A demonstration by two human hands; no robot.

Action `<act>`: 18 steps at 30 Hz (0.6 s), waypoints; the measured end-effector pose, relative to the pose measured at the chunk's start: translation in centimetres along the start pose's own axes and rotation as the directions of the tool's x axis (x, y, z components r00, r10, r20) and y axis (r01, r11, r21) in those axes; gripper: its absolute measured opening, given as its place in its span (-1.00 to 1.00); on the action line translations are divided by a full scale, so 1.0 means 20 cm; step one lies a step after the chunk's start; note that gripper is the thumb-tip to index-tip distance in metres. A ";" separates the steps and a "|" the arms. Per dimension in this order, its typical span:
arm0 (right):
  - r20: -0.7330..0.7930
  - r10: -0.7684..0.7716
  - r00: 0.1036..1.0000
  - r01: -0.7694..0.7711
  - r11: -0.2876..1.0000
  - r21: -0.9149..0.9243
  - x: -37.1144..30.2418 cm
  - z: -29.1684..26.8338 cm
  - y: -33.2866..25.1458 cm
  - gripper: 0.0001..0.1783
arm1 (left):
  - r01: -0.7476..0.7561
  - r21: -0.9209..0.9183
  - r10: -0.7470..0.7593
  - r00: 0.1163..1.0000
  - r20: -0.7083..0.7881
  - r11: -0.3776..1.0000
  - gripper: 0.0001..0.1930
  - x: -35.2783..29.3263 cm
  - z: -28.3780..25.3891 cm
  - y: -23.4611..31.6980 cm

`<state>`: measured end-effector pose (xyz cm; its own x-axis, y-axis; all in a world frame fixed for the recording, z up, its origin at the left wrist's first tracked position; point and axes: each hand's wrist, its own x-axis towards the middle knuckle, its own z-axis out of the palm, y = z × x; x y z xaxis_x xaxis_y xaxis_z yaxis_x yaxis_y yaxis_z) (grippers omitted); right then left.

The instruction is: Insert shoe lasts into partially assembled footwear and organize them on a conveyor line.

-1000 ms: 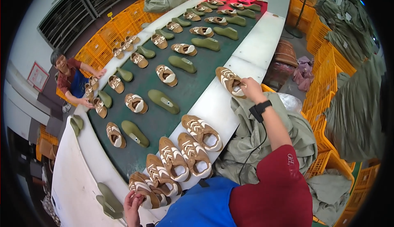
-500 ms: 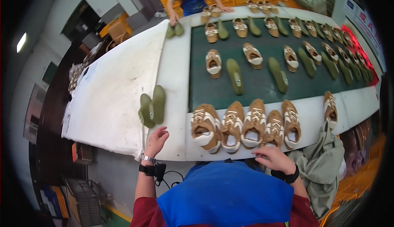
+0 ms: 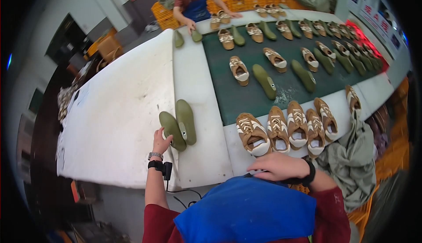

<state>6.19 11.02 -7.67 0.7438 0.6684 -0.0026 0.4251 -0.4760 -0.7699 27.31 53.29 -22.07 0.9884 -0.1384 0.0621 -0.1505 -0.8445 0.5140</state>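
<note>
My left hand [image 3: 161,139] reaches onto the white table [image 3: 118,115] and its fingers touch the near one of two olive green shoe soles [image 3: 172,130], which lie side by side. My right hand [image 3: 274,166] rests flat at the table's front edge, just below a row of several tan and brown shoes [image 3: 288,126]; it holds nothing. My blue apron and red sleeves fill the bottom of the view.
A dark green conveyor belt [image 3: 285,67] carries more tan shoes and green soles away to the right. A person in a red top and blue apron [image 3: 195,1] works at the far end. Grey cloth [image 3: 351,155] hangs at the right edge. Orange crates stand behind.
The view has swung left over the second. My left hand has moved up onto the green soles. My right hand left the far shoe and came back to the front edge.
</note>
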 end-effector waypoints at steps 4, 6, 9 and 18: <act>-0.074 0.021 0.997 -0.034 0.984 -0.173 0.58 0.09 -0.11 -0.71 | -0.039 -0.004 0.039 0.999 -0.018 0.999 -0.50 0.16 0.18 -0.06; -0.114 0.148 0.982 -0.178 0.926 -0.334 0.92 0.16 -0.03 -0.65 | -0.047 0.001 0.046 0.986 -0.158 0.999 -0.66 0.15 0.26 -0.02; -0.234 0.282 0.930 -0.352 0.867 -0.354 1.32 0.31 0.17 -0.48 | -0.122 -0.020 0.115 0.967 -0.228 0.992 -0.74 0.13 0.29 0.04; -0.219 0.649 0.729 -0.681 0.719 -0.136 1.69 0.51 0.45 -0.22 | -0.151 0.000 0.149 0.975 -0.164 0.988 -0.73 0.08 0.21 0.03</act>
<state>29.91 35.10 -21.23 0.9307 0.0531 -0.3619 -0.1310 -0.8754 -0.4653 28.77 50.42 -25.29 0.9444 -0.1761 0.2778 -0.2983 -0.8140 0.4983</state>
